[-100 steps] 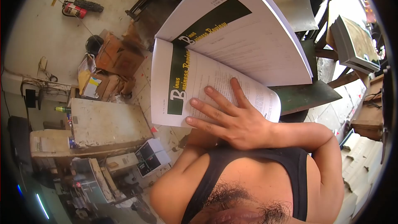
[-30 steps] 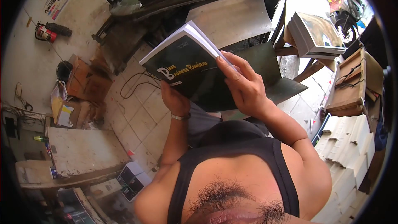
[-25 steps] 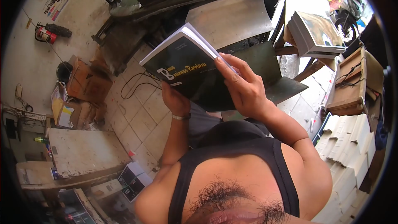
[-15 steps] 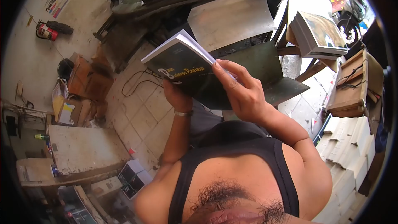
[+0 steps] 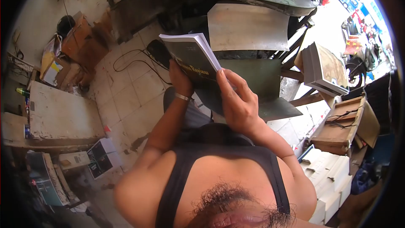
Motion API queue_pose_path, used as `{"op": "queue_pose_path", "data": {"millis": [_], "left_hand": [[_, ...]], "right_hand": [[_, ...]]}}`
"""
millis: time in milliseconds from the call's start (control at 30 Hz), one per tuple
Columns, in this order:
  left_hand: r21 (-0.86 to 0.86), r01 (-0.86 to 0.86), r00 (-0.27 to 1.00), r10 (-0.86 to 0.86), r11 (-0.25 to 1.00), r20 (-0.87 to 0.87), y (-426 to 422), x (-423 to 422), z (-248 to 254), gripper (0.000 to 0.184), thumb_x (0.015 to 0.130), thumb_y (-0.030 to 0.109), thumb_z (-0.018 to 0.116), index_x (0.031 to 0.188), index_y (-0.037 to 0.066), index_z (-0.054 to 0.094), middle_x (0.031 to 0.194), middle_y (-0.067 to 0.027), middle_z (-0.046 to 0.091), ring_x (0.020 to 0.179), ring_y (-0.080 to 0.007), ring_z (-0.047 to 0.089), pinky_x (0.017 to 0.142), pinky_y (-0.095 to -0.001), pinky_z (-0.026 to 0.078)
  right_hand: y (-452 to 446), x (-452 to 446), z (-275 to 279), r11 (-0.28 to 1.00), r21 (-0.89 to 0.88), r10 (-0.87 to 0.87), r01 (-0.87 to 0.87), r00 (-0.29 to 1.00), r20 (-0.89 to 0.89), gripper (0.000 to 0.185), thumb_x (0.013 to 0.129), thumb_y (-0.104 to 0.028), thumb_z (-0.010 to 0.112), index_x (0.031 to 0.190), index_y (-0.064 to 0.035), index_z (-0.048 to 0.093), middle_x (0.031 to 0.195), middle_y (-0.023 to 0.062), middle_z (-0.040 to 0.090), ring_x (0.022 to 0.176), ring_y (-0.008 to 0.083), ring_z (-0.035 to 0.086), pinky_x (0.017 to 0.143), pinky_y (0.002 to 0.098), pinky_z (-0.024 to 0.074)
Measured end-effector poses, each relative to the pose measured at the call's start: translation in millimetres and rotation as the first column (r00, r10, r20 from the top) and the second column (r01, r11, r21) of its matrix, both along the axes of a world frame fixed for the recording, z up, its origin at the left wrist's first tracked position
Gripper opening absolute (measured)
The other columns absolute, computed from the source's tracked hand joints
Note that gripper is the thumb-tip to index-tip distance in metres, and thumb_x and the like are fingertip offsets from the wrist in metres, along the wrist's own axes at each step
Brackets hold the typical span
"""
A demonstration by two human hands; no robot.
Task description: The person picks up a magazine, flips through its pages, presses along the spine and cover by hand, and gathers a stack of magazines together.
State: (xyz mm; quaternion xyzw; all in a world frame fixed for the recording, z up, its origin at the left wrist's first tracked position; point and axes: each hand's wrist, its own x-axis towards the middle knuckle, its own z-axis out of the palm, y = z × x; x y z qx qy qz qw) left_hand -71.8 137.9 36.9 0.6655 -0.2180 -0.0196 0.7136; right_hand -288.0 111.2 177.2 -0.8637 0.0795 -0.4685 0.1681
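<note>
A thick paperback book (image 5: 193, 55) with a dark cover and yellow "Review" lettering is held up in front of my chest, its white page edges facing up and right. My left hand (image 5: 180, 79), with a bracelet at the wrist, is closed on the book's left side; part of its fingers is hidden by the book. On the opposite side, my right hand (image 5: 240, 101) grips the right edge, its fingers bent along the page edges. Behind the book lies a dark green metal sheet (image 5: 263, 80) of a machine.
A grey plate (image 5: 249, 27) sits on the machine ahead. At right are a stack of large printed sheets (image 5: 325, 69), a wooden crate (image 5: 337, 124) and white paper stacks (image 5: 329, 177). Cardboard boxes (image 5: 80, 42), a worn tabletop (image 5: 63, 112) and dark-covered books (image 5: 101, 158) stand left.
The book has turned clockwise and stands more upright, and my hands have come closer together. The whole view has shifted, showing more of the street at right.
</note>
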Motion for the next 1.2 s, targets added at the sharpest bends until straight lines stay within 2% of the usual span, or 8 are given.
{"op": "queue_pose_path", "data": {"millis": [33,133,233,400,767,1000,1100,1200], "left_hand": [[0.072,-0.018,0.997,0.013,0.997,0.075,-0.3,0.3,-1.1,0.06,0.114,0.043,0.028,0.114,-0.007,0.061,0.114,-0.0232,0.067,0.104,-0.035,0.063,0.092,-0.0435,0.046],[0.054,0.068,0.995,-0.064,0.996,-0.079,1.4,-8.7,14.8,0.057,0.115,0.039,0.028,0.115,-0.007,0.061,0.116,-0.0242,0.066,0.104,-0.0382,0.062,0.092,-0.0451,0.045],[-0.193,0.044,0.951,-0.1,0.98,-0.294,-9.6,-5.1,-3.1,0.053,0.115,0.035,0.027,0.114,-0.006,0.061,0.115,-0.0243,0.065,0.104,-0.0407,0.061,0.093,-0.0458,0.044],[-0.009,0.064,0.995,-0.065,0.998,-0.074,-12.3,2.7,-28.2,0.051,0.115,0.034,0.027,0.115,-0.005,0.06,0.113,-0.0233,0.063,0.104,-0.0409,0.059,0.094,-0.0458,0.043],[0.043,0.106,0.991,-0.103,0.993,-0.081,-12.2,-0.6,-29.7,0.053,0.115,0.036,0.026,0.116,-0.005,0.06,0.112,-0.0242,0.063,0.104,-0.0425,0.059,0.096,-0.0471,0.043],[-0.096,0.096,0.96,-0.118,0.991,-0.254,-23.0,36.7,-79.1,0.057,0.114,0.041,0.028,0.123,-0.005,0.06,0.123,-0.0242,0.064,0.112,-0.0392,0.062,0.099,-0.0444,0.047],[-0.312,0.107,0.849,-0.25,0.944,-0.466,-15.8,18.5,-20.7,0.061,0.113,0.046,0.03,0.129,-0.005,0.059,0.13,-0.0209,0.063,0.114,-0.034,0.065,0.1,-0.0422,0.052],[-0.278,-0.023,0.879,-0.114,0.96,-0.464,-13.8,19.5,8.5,0.058,0.112,0.045,0.03,0.131,-0.002,0.057,0.126,-0.0178,0.066,0.113,-0.0313,0.068,0.096,-0.044,0.058]], "right_hand": [[-0.8,0.3,-2.5,1.0,-0.006,0.002,-0.002,1.0,0.003,0.062,0.08,0.009,0.063,0.139,-0.0054,0.064,0.13,0.0187,0.066,0.106,0.0329,0.072,0.084,0.0376,0.0611],[-1.7,-0.1,-5.6,1.0,-0.017,0.004,-0.004,1.0,0.005,0.063,0.079,0.01,0.062,0.14,-0.0054,0.063,0.13,0.0187,0.065,0.107,0.0332,0.071,0.085,0.038,0.0608],[-1.6,-2.3,-7.3,1.0,-0.003,0.011,-0.011,1.0,-0.004,0.064,0.079,0.01,0.061,0.141,-0.0054,0.063,0.13,0.0187,0.065,0.107,0.0334,0.071,0.085,0.0379,0.0606],[-1.6,-3.3,-8.7,1.0,-0.006,0.009,-0.009,1.0,-0.01,0.065,0.079,0.011,0.06,0.141,-0.0057,0.063,0.13,0.0187,0.065,0.107,0.0334,0.071,0.084,0.0378,0.0604],[-4.4,-1.4,-8.7,0.998,-0.065,0.008,-0.011,0.999,-0.046,0.067,0.08,0.011,0.062,0.144,-0.0113,0.062,0.13,0.0171,0.064,0.104,0.0323,0.071,0.081,0.0379,0.0605],[-6.3,-3.4,12.4,0.985,0.138,0.121,-0.101,0.982,-0.145,0.07,0.082,0.002,0.065,0.149,-0.0123,0.055,0.132,0.0181,0.062,0.105,0.0371,0.069,0.083,0.0424,0.0586],[-13.3,-11.4,21.2,0.976,0.19,0.15,-0.104,0.957,-0.248,0.085,0.078,0.0,0.068,0.157,-0.0199,0.045,0.13,0.0151,0.063,0.102,0.0385,0.068,0.083,0.0438,0.0575],[-18.1,-26.3,15.8,0.954,0.3,0.117,-0.026,0.95,-0.289,0.087,0.077,0.0,0.071,0.157,-0.0202,0.045,0.122,0.0146,0.068,0.101,0.0374,0.069,0.086,0.0426,0.0577]]}}
